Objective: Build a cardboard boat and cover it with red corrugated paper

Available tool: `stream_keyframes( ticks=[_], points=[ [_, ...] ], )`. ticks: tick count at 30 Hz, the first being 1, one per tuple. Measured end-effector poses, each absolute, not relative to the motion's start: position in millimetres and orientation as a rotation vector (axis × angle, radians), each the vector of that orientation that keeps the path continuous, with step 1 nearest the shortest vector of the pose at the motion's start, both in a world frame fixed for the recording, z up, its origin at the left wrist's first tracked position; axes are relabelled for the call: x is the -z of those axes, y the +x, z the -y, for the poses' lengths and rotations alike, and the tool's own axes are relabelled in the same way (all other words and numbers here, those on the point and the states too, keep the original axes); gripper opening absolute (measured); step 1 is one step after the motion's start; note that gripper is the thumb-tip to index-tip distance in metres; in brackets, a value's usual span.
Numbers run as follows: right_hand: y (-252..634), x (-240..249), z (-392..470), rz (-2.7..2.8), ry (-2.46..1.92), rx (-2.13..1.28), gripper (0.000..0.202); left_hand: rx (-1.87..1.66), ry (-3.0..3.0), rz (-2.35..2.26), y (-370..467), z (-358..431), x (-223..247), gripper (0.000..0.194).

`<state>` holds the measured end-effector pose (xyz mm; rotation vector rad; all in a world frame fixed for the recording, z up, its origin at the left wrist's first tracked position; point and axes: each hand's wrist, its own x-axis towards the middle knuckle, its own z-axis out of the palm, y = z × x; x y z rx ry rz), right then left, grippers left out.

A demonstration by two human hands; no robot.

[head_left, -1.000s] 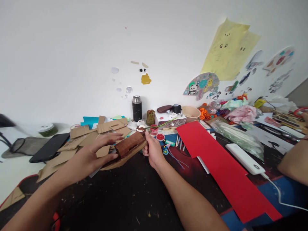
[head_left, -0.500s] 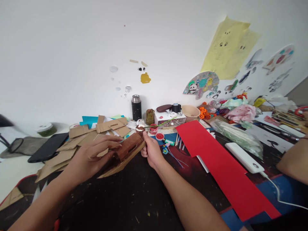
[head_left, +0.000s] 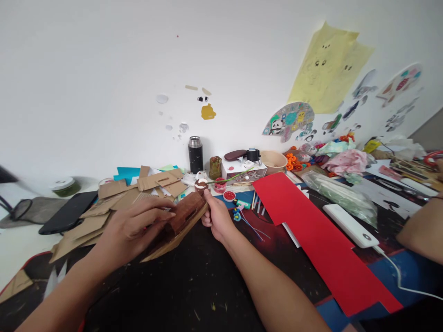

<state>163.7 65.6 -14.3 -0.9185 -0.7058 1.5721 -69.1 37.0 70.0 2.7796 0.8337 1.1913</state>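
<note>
A brown cardboard model (head_left: 187, 211), shaped like a small boat with a curved top and a slot in its side, is held tilted above the dark table. My right hand (head_left: 218, 216) grips its far right end, thumb on top and fingers curled beneath. My left hand (head_left: 138, 226) is closed on the model's near left part, with its fingertips against the brown surface; that end is partly hidden by the hand. Just beyond the model stands a small jar of brown paint (head_left: 201, 185).
Cardboard pieces (head_left: 104, 205) lie stacked at left, near scissors (head_left: 55, 279). Behind stand a black flask (head_left: 195, 157) and a pot of red paint (head_left: 220, 186). Red card (head_left: 311, 240) and a white power bank (head_left: 350, 226) lie right. Another person's arm (head_left: 420, 230) rests at the right edge.
My left hand has shifted slightly along the model, its fingers a little lower and closer together. My right hand keeps its grip. The view has moved very slightly.
</note>
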Motion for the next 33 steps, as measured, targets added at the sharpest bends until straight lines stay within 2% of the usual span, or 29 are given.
stream_keyframes(
  ticks=[16,27,33],
  points=[
    [163,16,-66,0.705,-0.927,-1.581,0.069,-1.131,2.863,-0.913,-81,-42,-56,0.028],
    [164,16,-66,0.699,-0.942,-1.578,0.069,-0.938,2.892,-1.022,-83,-40,-54,0.029],
    [165,16,-66,0.679,-0.96,-1.572,0.072,-1.005,2.917,-0.987,-78,-40,-57,0.023]
  ],
)
